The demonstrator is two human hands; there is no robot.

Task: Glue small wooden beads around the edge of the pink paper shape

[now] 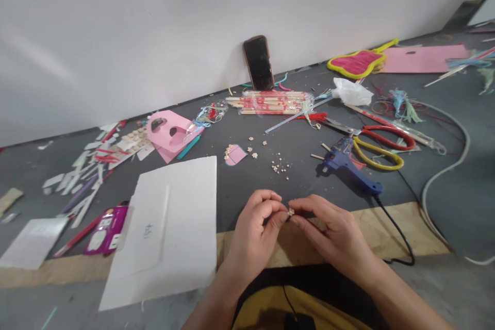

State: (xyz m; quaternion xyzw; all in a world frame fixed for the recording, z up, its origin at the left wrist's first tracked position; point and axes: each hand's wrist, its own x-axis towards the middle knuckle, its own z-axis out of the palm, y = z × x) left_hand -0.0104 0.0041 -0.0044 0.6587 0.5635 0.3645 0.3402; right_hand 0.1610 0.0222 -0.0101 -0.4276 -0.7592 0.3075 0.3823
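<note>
Close to the table's front edge, my left hand [260, 227] and my right hand [328, 224] meet at the fingertips. Between them they pinch a tiny pale flower-shaped piece [291, 212]; both hands are closed on it. Just beyond my fingers lies a scatter of small pale bits [280, 166]. A pink paper shape with a dark outline [236, 154] rests farther back, with little flower pieces [227, 152] along its left side. Several more such flowers [254, 155] lie loose to its right.
A blue glue gun [350, 167] and scissors [381, 160] lie to the right, near a pale cable [429, 180]. White board sheets [181, 237] cover the left front. A phone [259, 63] leans on the wall behind packaged sticks [270, 102]. A pink mask-like cutout [170, 131] lies back left.
</note>
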